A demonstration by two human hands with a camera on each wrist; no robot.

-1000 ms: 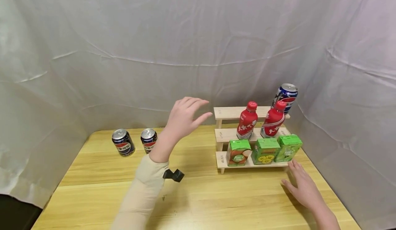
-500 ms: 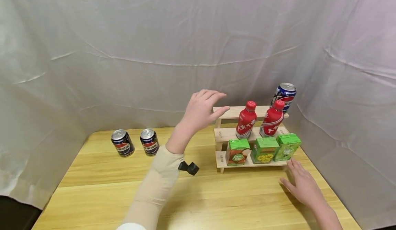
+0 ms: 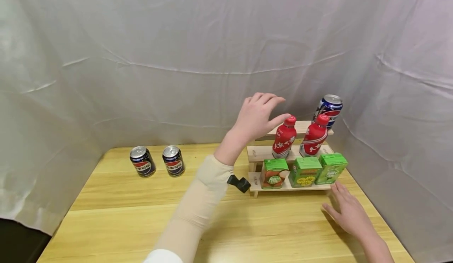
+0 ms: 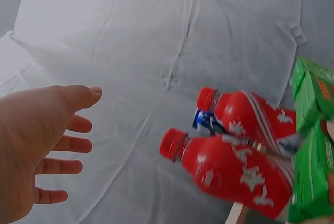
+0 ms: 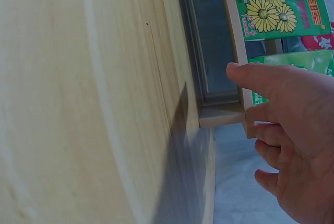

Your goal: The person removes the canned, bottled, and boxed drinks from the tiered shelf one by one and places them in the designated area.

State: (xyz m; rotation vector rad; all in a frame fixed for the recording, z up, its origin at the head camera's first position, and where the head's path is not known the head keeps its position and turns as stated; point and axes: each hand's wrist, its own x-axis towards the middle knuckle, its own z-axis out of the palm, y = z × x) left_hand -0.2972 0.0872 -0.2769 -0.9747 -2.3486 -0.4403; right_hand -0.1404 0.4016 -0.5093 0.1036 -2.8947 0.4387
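Observation:
My left hand (image 3: 257, 115) is raised over the left end of a three-step wooden rack (image 3: 258, 153), fingers spread and holding nothing. In the head view its thumb overlaps the cap of the nearer red bottle (image 3: 284, 139); the left wrist view shows a gap between hand and bottles. A second red bottle (image 3: 314, 136) stands beside it on the middle step. Behind, on the top step, is a blue cola can (image 3: 330, 109). My right hand (image 3: 348, 212) has relaxed fingers at the front right corner of the bottom step, close by a light green drink carton (image 3: 332, 169).
Two dark cola cans (image 3: 142, 162) (image 3: 174, 161) stand upright on the wooden table (image 3: 141, 216) at the left. A brown-and-green carton (image 3: 274, 174) and a carton with yellow flowers (image 3: 305, 172) share the bottom step. Grey cloth (image 3: 159, 58) hangs around the table.
My left hand has moved right and slightly up, from beside the two cola cans to the rack's left end, empty throughout. The right hand has stayed at the rack's corner.

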